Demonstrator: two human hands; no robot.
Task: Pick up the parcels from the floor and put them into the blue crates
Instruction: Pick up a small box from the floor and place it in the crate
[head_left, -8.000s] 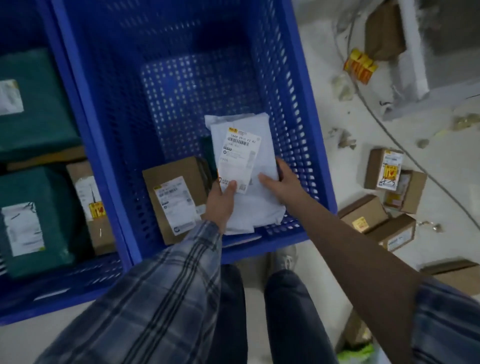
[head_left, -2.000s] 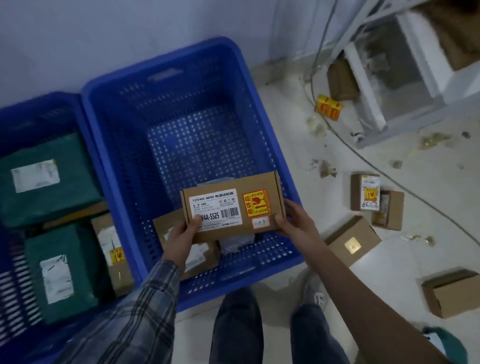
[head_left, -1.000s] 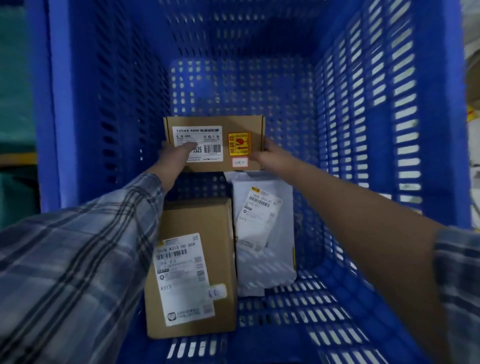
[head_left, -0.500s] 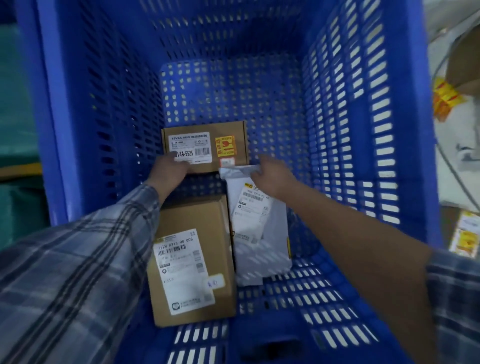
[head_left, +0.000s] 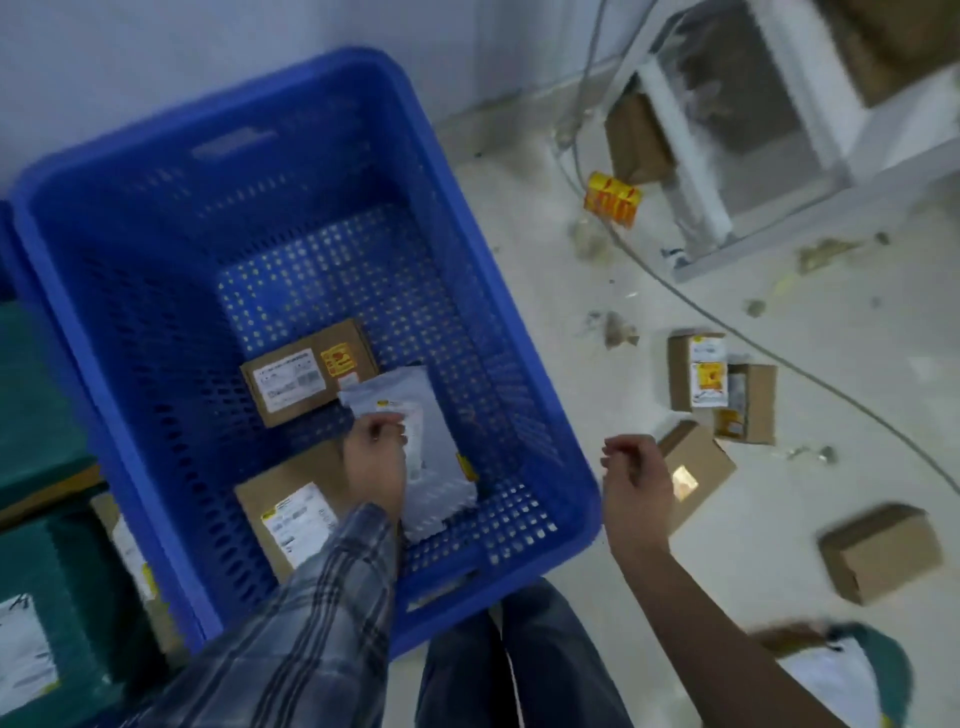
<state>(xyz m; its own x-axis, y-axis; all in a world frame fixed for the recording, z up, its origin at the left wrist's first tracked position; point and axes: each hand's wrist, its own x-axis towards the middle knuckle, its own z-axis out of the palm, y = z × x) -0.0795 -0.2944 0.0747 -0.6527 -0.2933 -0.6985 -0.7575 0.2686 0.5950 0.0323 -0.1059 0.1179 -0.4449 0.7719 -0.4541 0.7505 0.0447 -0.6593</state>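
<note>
The left hand (head_left: 375, 462) is held low over the near part of the blue crate (head_left: 563, 470), its fingers (head_left: 387, 428) loosely curled with nothing gripped; whether the fingertips brush the white mailer bag (head_left: 426, 457) just beneath cannot be told through the blur. The right hand (head_left: 631, 486) is held outside the crate, above the floor (head_left: 597, 364) just past the crate's right rim, its fingers (head_left: 621, 452) likewise loosely curled and empty.

Inside the crate three parcels are seen. A brown box with a white label (head_left: 288, 512) lies at the near left, partly hidden by the plaid sleeve (head_left: 317, 623). The white mailer bag lies beside it on the right. A second brown box with a yellow sticker (head_left: 309, 370) lies farther in, its near right corner overlapped by the bag's upper edge.

On the floor to the right, a brown carton (head_left: 698, 470) lies close beyond the right hand, another carton (head_left: 880, 551) sits well apart to the right, and two small boxes (head_left: 719, 387) are seen touching each other farther off.

A second blue crate (head_left: 62, 597) holding green parcels is seen at the left edge.
</note>
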